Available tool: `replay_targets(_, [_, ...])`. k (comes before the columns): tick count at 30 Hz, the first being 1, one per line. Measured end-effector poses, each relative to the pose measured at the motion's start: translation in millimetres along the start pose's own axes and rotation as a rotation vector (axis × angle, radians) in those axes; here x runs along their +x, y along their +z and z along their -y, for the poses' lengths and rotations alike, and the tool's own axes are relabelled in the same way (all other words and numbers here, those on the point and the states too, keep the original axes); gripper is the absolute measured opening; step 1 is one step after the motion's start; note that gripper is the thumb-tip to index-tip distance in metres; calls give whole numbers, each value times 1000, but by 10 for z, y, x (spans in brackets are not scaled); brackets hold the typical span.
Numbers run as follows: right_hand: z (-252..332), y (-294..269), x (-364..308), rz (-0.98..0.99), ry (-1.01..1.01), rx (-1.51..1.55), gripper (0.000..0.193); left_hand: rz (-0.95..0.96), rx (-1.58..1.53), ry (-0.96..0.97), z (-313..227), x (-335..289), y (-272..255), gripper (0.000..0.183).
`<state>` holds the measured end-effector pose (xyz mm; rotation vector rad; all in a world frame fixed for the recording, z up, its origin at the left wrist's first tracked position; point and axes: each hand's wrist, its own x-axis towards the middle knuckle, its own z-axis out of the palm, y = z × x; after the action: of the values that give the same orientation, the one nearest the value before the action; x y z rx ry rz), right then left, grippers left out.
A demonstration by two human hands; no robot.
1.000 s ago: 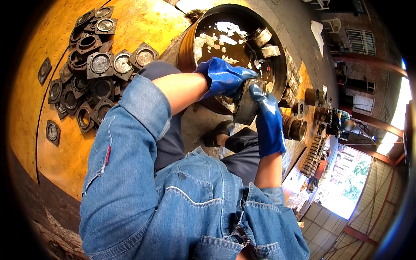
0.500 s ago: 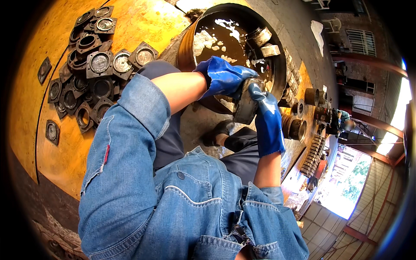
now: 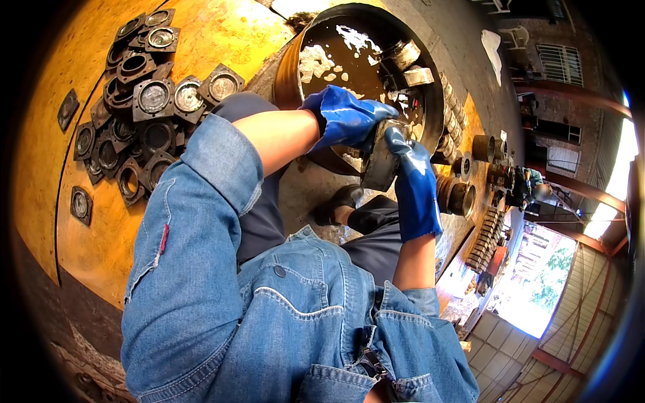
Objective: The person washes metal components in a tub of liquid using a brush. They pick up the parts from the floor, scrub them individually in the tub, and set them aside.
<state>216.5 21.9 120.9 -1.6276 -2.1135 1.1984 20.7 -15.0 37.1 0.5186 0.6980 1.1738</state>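
Note:
Both my hands wear blue rubber gloves and grip one thick, dark, wet-looking metal part (image 3: 380,163), tilted so its edge faces me. My left hand (image 3: 351,119) is closed over its upper left side, and my right hand (image 3: 414,171) clasps its right side with the thumb on top. The part is held at the near rim of a round metal drum (image 3: 290,84). Brown liquid (image 3: 346,64) with patches of pale foam fills the drum's inside. The glove fingers behind the part are hidden.
Many square-flanged metal castings (image 3: 154,98) lie piled on the yellow floor plates (image 3: 228,33) at left. Inside the drum's right side sit blocky metal pieces (image 3: 418,76). Cylindrical metal parts (image 3: 462,200) and rows of ribbed pieces (image 3: 486,240) stand at right. A person (image 3: 531,188) is farther off.
The foam patches on the liquid have shifted slightly. My hands keep nearly the same hold on the metal part, with hardly any movement.

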Motion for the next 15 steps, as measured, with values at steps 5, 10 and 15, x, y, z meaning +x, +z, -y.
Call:
replay_targets(5, [172,19,-58,-19,11,-87,67,-12,-115,-12,26,39,11,43])
replay_targets(10, [176,46,-80,-7,-20,15,62,21,49,10,-24,15,-3,47])
replay_targets(15, [209,36,-82,-7,-13,-47,65,21,37,28,54,74,-46,46])
